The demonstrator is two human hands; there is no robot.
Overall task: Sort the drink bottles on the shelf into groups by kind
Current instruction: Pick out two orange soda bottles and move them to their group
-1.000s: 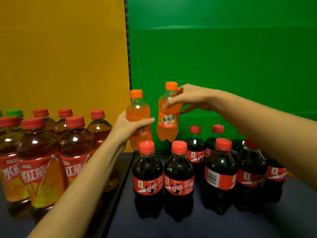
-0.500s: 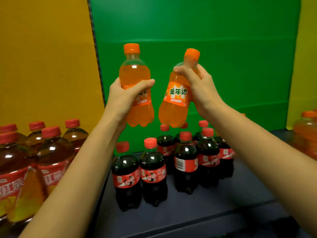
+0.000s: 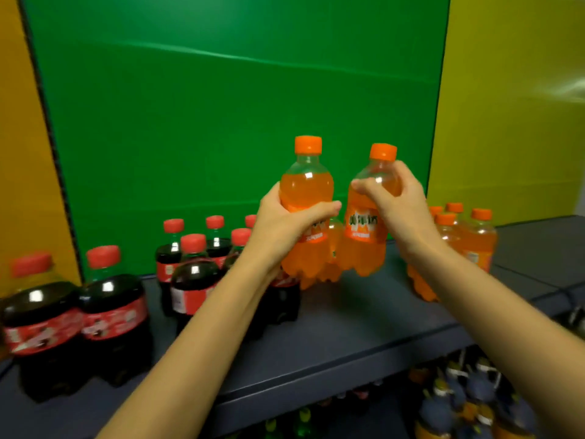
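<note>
My left hand (image 3: 281,226) grips one orange soda bottle (image 3: 306,185) around its middle. Beside it, my right hand (image 3: 399,201) holds a second orange soda bottle (image 3: 364,229) by its shoulder. Both bottles are upright with orange caps, side by side just above the dark shelf (image 3: 348,324). A third orange bottle (image 3: 334,248) shows between and behind them. To the right stands a group of orange soda bottles (image 3: 474,239). Several cola bottles (image 3: 193,274) with red caps stand on the left half of the shelf.
Two larger-looking cola bottles (image 3: 110,312) stand near the front left edge. The back wall is a green panel (image 3: 221,106) with yellow panels (image 3: 512,106) at either side. A lower shelf (image 3: 459,400) at bottom right holds more bottles. Bare shelf lies in front of the held bottles.
Both hands have carried the two orange bottles to the right and down toward the shelf. The view has swung right: the tea bottles have left the frame and the orange group has come in.
</note>
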